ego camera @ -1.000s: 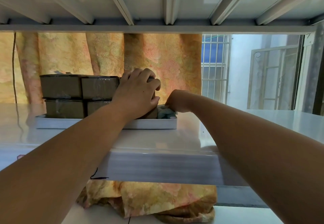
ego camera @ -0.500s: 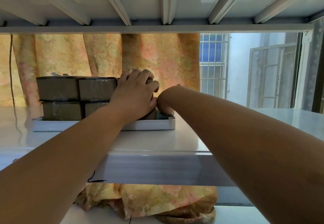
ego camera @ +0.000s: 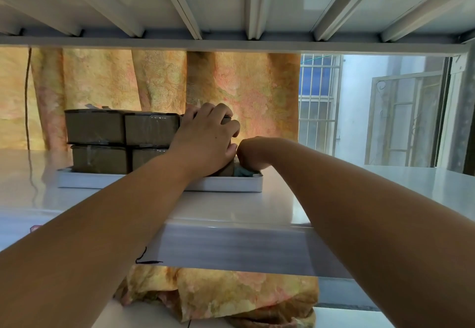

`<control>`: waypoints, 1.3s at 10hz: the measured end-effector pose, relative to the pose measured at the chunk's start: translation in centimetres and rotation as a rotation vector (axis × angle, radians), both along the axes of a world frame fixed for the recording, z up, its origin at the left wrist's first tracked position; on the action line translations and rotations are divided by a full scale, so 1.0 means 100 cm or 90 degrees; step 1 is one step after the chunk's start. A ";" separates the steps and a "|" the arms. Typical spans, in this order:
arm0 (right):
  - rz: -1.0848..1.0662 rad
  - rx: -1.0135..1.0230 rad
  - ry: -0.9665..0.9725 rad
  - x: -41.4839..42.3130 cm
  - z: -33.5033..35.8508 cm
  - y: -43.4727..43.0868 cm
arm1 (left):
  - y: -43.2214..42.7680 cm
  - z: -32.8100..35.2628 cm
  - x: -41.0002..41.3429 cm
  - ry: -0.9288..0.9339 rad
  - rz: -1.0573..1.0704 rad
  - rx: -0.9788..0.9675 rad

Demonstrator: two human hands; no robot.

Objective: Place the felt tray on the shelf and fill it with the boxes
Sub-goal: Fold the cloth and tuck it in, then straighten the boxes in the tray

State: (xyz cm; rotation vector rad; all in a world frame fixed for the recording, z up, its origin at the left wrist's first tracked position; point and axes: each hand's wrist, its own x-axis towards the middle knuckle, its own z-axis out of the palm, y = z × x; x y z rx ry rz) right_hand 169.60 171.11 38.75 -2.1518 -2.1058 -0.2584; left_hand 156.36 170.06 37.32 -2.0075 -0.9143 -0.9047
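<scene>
A low grey felt tray [ego camera: 102,181] lies on the white shelf [ego camera: 231,209]. Brown cardboard boxes [ego camera: 120,130] wrapped in clear tape stand in it, stacked two high. My left hand [ego camera: 208,140] curls over the top of the rightmost upper box [ego camera: 226,120], mostly hiding it. My right hand [ego camera: 253,155] is bent down at the wrist into the tray's right end, beside the lower box; its fingers are hidden. A bit of teal material [ego camera: 243,172] shows in the tray under that hand.
The upper shelf's ribbed underside [ego camera: 231,6] hangs close overhead. An orange patterned curtain [ego camera: 159,83] hangs behind the shelf, and a barred window [ego camera: 318,101] is to the right. A black cord [ego camera: 27,96] hangs at the left. The shelf's right half [ego camera: 411,186] is bare.
My right hand has moved left, from the tray's right edge to right beside my left hand. My left hand stays on the upper box.
</scene>
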 end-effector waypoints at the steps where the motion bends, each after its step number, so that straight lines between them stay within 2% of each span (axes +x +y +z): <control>1: 0.008 0.047 0.065 0.007 -0.005 -0.004 | -0.001 0.000 0.000 -0.003 -0.002 0.001; 2: 0.048 0.025 0.082 0.022 -0.001 -0.010 | -0.002 0.000 0.000 -0.007 -0.001 -0.008; 3: 0.036 0.057 0.375 0.030 0.005 -0.021 | -0.003 0.000 0.000 -0.014 -0.005 -0.012; 6: 0.004 -0.026 0.345 0.036 0.004 -0.023 | -0.004 0.000 -0.001 -0.011 -0.008 -0.017; 7: -0.008 -0.044 0.288 0.034 0.007 -0.026 | -0.005 -0.001 -0.001 -0.008 -0.008 -0.015; 8: -0.017 -0.094 0.243 0.030 0.011 -0.028 | -0.005 -0.002 0.000 -0.004 -0.003 -0.014; 9: -0.036 -0.154 0.248 0.031 0.018 -0.036 | -0.005 -0.002 0.000 0.003 0.003 -0.011; 10: -0.039 -0.167 0.201 0.028 0.020 -0.038 | -0.005 -0.002 0.000 0.007 0.004 -0.016; 11: -0.029 -0.143 0.034 0.007 0.021 -0.037 | -0.006 -0.002 0.001 0.005 0.004 -0.015; 12: -0.008 -0.122 -0.070 -0.009 0.023 -0.037 | -0.006 -0.002 0.000 0.007 0.004 -0.014; 13: 0.023 -0.136 -0.020 -0.001 0.024 -0.038 | -0.004 -0.001 0.000 0.004 0.003 -0.011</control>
